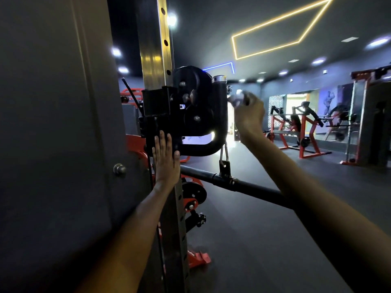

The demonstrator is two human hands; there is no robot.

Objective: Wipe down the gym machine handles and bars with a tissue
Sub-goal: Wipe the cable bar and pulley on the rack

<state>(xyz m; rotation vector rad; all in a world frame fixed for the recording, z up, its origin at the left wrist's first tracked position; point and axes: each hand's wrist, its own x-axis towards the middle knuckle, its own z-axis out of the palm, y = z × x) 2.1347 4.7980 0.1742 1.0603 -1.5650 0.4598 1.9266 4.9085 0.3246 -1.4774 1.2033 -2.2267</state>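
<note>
Right hand [247, 115] is clutching a tissue [240, 98] just right of the upright handle [221, 111]; left hand [166, 157] is pressing flat against the carriage [156, 115].

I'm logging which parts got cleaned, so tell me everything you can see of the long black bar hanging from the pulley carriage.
The long black bar is a round, dark, matte-looking tube running from beside the perforated upright down and right until the right forearm hides it. A collar with a bracket near its middle hangs from a metal carabiner under the curved black handle. No hand touches it: the left hand lies flat on the carriage and the right hand holds a blurred tissue higher up.
</note>
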